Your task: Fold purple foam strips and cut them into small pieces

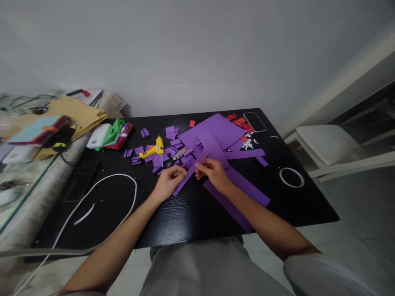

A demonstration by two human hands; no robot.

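Note:
A narrow purple strip of craft foam or card (182,186) slants between my hands. My left hand (169,183) is closed, its thumb and fingers pinching the strip's left edge. On the other side my right hand (215,174) is also closed, its thumb and fingertips at the strip's right edge. Beneath and behind the right hand lie wider purple pieces (247,187) and a large purple sheet (217,127). A yellow glue gun (153,149) rests on small purple cut pieces (138,151) beyond my left hand. Scissors (179,153) lie partly covered among them.
A phone (254,122), red scraps (239,121) and white scraps (247,142) lie at the back right of the black table (188,224). A white ring (291,177) is at right. A white cable (123,175) loops at left, near bundled coloured sheets (115,133). A chair (330,144) stands at right.

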